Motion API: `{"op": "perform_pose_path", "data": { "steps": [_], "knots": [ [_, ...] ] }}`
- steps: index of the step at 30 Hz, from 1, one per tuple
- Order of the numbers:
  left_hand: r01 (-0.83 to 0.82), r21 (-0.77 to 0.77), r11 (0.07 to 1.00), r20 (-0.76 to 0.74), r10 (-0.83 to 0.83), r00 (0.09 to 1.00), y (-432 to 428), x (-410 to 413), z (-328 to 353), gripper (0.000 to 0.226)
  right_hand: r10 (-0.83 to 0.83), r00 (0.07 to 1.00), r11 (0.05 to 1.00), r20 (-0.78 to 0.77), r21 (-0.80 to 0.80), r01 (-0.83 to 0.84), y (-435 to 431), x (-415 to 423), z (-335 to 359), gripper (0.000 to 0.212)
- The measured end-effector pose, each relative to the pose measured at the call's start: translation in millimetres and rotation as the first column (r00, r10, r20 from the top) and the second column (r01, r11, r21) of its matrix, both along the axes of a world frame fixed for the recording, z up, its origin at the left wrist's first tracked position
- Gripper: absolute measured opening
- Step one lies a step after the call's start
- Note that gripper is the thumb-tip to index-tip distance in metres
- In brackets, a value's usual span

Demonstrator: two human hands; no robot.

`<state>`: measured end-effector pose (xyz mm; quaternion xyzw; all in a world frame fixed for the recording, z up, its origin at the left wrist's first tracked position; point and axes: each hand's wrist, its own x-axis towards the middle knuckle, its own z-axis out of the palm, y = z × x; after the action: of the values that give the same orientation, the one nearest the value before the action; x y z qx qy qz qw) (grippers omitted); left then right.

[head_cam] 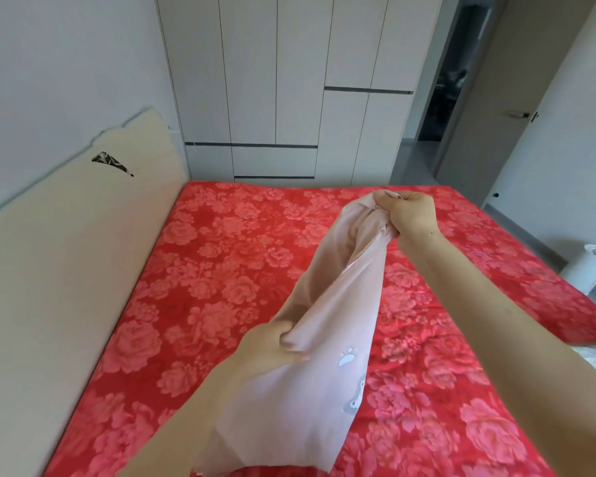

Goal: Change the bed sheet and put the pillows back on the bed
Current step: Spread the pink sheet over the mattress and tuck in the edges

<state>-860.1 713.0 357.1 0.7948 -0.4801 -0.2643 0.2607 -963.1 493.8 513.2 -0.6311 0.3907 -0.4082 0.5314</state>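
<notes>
A red sheet with a pink rose pattern (pixel 221 270) covers the bed across the middle of the head view. Above it I hold a pale pink bunched cloth (pixel 341 304) with a white paw print and a small grey figure on it. My right hand (pixel 410 213) grips its far, gathered end, held out over the bed. My left hand (pixel 272 349) pinches a fold of the same cloth nearer to me. The cloth hangs stretched between the two hands, and its lower part drapes down toward the bed's near edge. No pillow can be seen.
A cream padded headboard (pixel 66 270) runs along the bed's left side against the wall. White wardrobe doors (pixel 272 80) stand past the far end. An open doorway (pixel 451 80) and a door are at the back right. A white appliance (pixel 589 270) stands on the floor at right.
</notes>
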Motion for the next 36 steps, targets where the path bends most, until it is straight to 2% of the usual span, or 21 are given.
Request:
{"op": "perform_pose_path", "data": {
  "steps": [2, 3, 5, 6, 8, 10, 11, 12, 13, 15, 17, 20, 22, 24, 25, 27, 29, 30, 32, 34, 36],
  "knots": [
    [0.010, 0.115, 0.993, 0.121, -0.024, 0.992, 5, 7, -40, 0.025, -0.089, 0.994, 0.995, -0.064, -0.057, 0.086, -15, -12, -22, 0.043],
    [-0.004, 0.121, 0.993, 0.094, -0.007, 0.996, 11, 8, -57, 0.019, -0.141, 0.980, 0.987, -0.140, -0.101, 0.128, -24, -20, -36, 0.047],
    [-0.062, 0.153, 0.986, 0.035, 0.058, 0.998, 23, 12, -89, 0.032, -0.243, 0.891, 0.962, -0.384, -0.216, 0.169, -39, -45, -69, 0.046],
    [-0.092, 0.205, 0.974, 0.041, 0.086, 0.995, 30, 15, -103, 0.041, -0.273, 0.784, 0.951, -0.558, -0.281, 0.131, -45, -59, -87, 0.040],
    [-0.170, 0.301, 0.938, 0.072, 0.155, 0.985, 44, 23, -128, 0.048, -0.270, 0.399, 0.951, -0.877, -0.307, -0.031, -49, -85, -120, 0.016],
    [-0.251, 0.394, 0.884, 0.074, 0.242, 0.968, 59, 30, -150, 0.046, -0.268, -0.003, 0.948, -0.964, -0.263, -0.177, -46, -100, -152, 0.028],
    [-0.286, 0.440, 0.852, 0.074, 0.283, 0.956, 65, 32, -159, 0.045, -0.272, -0.136, 0.941, -0.953, -0.234, -0.245, -40, -102, -166, 0.033],
    [-0.328, 0.465, 0.823, 0.084, 0.328, 0.941, 69, 35, -165, 0.044, -0.297, -0.212, 0.922, -0.931, -0.222, -0.318, -34, -101, -180, 0.036],
    [-0.373, 0.489, 0.789, 0.088, 0.381, 0.920, 72, 36, -169, 0.043, -0.308, -0.241, 0.902, -0.920, -0.202, -0.381, -28, -96, -191, 0.037],
    [-0.428, 0.508, 0.748, 0.064, 0.462, 0.884, 74, 41, -181, 0.040, -0.275, -0.221, 0.870, -0.936, -0.144, -0.472, -20, -82, -216, 0.038],
    [-0.463, 0.511, 0.724, 0.085, 0.493, 0.866, 70, 46, -196, 0.037, -0.227, -0.153, 0.812, -0.962, -0.100, -0.575, -15, -59, -245, 0.043],
    [-0.506, 0.483, 0.714, 0.088, 0.536, 0.840, 55, 51, -213, 0.039, -0.096, 0.003, 0.739, -0.995, -0.073, -0.670, -5, -20, -282, 0.065],
    [-0.521, 0.410, 0.749, 0.086, 0.537, 0.839, 36, 60, -229, 0.047, 0.003, 0.020, 0.703, -1.000, -0.012, -0.711, -2, 12, -315, 0.089],
    [-0.471, 0.355, 0.807, 0.115, 0.462, 0.879, 12, 72, -245, 0.051, 0.095, 0.001, 0.671, -0.995, 0.063, -0.739, 9, 45, -347, 0.105],
    [-0.444, 0.338, 0.830, 0.120, 0.430, 0.895, 0, 79, -252, 0.052, 0.140, -0.054, 0.655, -0.989, 0.133, -0.743, 18, 60, -355, 0.109],
    [-0.413, 0.274, 0.869, 0.117, 0.396, 0.911, -25, 94, -266, 0.049, 0.132, -0.141, 0.677, -0.981, 0.193, -0.710, 30, 86, -388, 0.106],
    [-0.406, 0.167, 0.898, 0.118, 0.391, 0.913, -49, 111, -279, 0.039, 0.130, -0.155, 0.748, -0.979, 0.199, -0.632, 31, 103, -417, 0.101],
    [-0.400, 0.128, 0.907, 0.129, 0.385, 0.914, -59, 118, -282, 0.036, 0.128, -0.146, 0.744, -0.981, 0.193, -0.640, 29, 106, -427, 0.087],
    [-0.375, 0.107, 0.921, 0.152, 0.357, 0.922, -74, 129, -289, 0.042, 0.072, 0.028, 0.732, -0.997, 0.034, -0.680, 15, 103, -447, 0.022],
    [-0.314, 0.123, 0.941, 0.167, 0.292, 0.942, -85, 137, -292, 0.050, 0.151, 0.248, 0.744, -0.957, -0.055, -0.666, 0, 92, -436, 0.015],
    [-0.235, 0.101, 0.967, 0.188, 0.214, 0.959, -97, 143, -289, 0.056, 0.214, 0.533, 0.848, -0.819, -0.115, -0.517, -15, 80, -400, 0.023]
  ]
}}
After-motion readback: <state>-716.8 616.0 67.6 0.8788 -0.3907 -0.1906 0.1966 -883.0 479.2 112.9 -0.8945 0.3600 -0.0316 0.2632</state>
